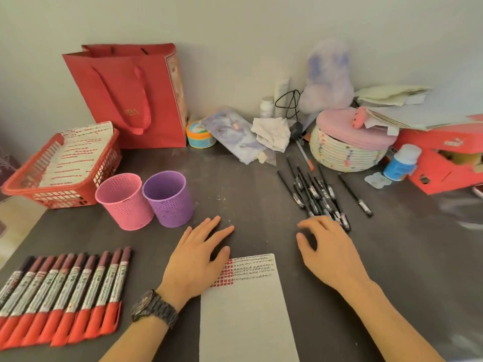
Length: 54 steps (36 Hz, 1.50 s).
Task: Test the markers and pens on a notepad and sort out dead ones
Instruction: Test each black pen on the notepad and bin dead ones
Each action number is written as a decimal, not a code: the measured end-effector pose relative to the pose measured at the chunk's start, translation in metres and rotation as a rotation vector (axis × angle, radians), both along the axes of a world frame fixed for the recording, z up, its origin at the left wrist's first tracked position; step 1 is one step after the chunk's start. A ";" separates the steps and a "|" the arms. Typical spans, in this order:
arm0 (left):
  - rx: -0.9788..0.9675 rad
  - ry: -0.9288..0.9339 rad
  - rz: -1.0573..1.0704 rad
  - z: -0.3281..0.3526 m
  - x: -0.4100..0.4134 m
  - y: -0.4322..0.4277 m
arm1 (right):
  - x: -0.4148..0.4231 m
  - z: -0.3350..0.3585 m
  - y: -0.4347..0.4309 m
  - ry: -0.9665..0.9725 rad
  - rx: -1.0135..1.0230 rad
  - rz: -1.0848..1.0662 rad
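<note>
Okay, left grip (194,259) is flat on the surface (261,184), fingers straight and a little spread, holding nothing. Its thumb lies over the top left corner of the notepad (245,309) and hides some of the red test marks there.

Right grip (329,249) is arched, fingers loosely bent, nothing in it that I can see. Its far fingertips are tucked behind the knuckles, right at the near end of the black pens (316,194), and I cannot tell whether they touch the pile.

The notepad sits between the two grips, its lower edge cut off by the frame. Left of the left grip, the red-capped markers (60,296) lie side by side in a row; the leftmost ones run out of view, and their labels are too blurred to read.

Just beyond the left grip stand a pink cup (122,202) and a purple cup (168,199), close together, and I can't see inside either. The red basket (15,184) further left is clipped by the frame.

Room now: bare surface ahead of and between both grips, and more to the right of the right grip. The surface's left edge runs just beside the markers.
</note>
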State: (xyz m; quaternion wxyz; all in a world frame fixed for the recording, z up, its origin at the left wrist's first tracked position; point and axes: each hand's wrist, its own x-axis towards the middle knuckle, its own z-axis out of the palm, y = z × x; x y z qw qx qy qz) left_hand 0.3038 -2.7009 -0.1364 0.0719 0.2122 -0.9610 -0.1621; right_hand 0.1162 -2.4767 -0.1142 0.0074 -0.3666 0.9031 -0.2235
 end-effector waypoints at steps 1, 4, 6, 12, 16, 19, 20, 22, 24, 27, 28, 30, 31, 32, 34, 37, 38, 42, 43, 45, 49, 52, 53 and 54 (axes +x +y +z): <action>0.002 0.006 0.001 0.000 0.000 0.000 | -0.008 0.004 -0.008 0.004 0.001 -0.011; 0.019 0.021 0.009 0.000 -0.001 0.002 | -0.032 0.014 -0.034 0.054 0.050 -0.024; 0.031 0.033 0.011 -0.001 -0.002 0.003 | -0.043 0.020 -0.051 0.075 0.087 -0.042; 0.031 0.014 0.005 0.000 -0.002 0.002 | -0.059 0.021 -0.083 0.155 0.314 -0.093; 0.038 0.024 0.001 0.002 -0.001 0.002 | -0.060 0.014 -0.090 0.193 0.366 -0.125; 0.047 0.033 0.002 0.003 0.000 0.002 | -0.054 0.015 -0.088 0.094 0.319 -0.128; 0.051 0.035 0.002 0.002 0.001 0.003 | -0.050 0.017 -0.085 0.027 0.273 -0.129; 0.067 0.041 0.005 0.002 0.001 0.002 | -0.036 0.020 -0.075 -0.131 0.124 -0.117; 0.086 0.053 0.009 0.001 0.001 0.002 | -0.012 0.023 -0.064 -0.335 -0.103 -0.119; 0.116 0.082 0.024 0.002 0.001 0.003 | 0.031 0.024 -0.047 -0.692 -0.456 -0.158; 0.131 0.095 0.028 0.003 0.002 0.003 | 0.045 0.024 -0.040 -0.792 -0.546 -0.164; 0.187 0.142 0.046 0.005 0.006 0.006 | 0.072 0.023 -0.027 -0.938 -0.671 -0.172; 0.242 0.180 0.069 0.007 0.010 0.008 | 0.084 0.022 -0.021 -0.986 -0.718 -0.176; 0.318 0.232 0.102 0.009 0.014 0.010 | 0.094 0.021 -0.016 -1.026 -0.764 -0.182; 0.484 0.363 0.176 0.013 0.023 0.017 | 0.112 0.019 -0.009 -1.078 -0.834 -0.204; 0.670 0.524 0.261 0.021 0.040 0.031 | 0.133 0.016 -0.004 -1.118 -0.867 -0.206; 0.708 0.559 0.279 0.024 0.046 0.037 | 0.140 0.016 -0.002 -1.124 -0.869 -0.205; 0.712 0.628 0.313 0.038 0.071 0.065 | 0.161 0.020 -0.002 -1.101 -0.882 -0.173; 0.707 0.617 0.293 0.041 0.075 0.071 | 0.165 0.023 -0.002 -1.081 -0.881 -0.160; 0.672 0.564 0.221 0.045 0.083 0.083 | 0.171 0.027 -0.003 -1.026 -0.862 -0.116; 0.575 0.435 0.094 0.049 0.086 0.096 | 0.178 0.038 -0.008 -0.990 -0.847 -0.003; 0.510 0.379 0.095 0.047 0.082 0.100 | 0.179 0.040 -0.009 -1.002 -0.807 0.070; 0.494 0.365 0.101 0.045 0.082 0.101 | 0.180 0.040 -0.009 -1.000 -0.789 0.084; 0.458 0.351 0.104 0.043 0.083 0.101 | 0.180 0.038 -0.009 -0.989 -0.773 0.090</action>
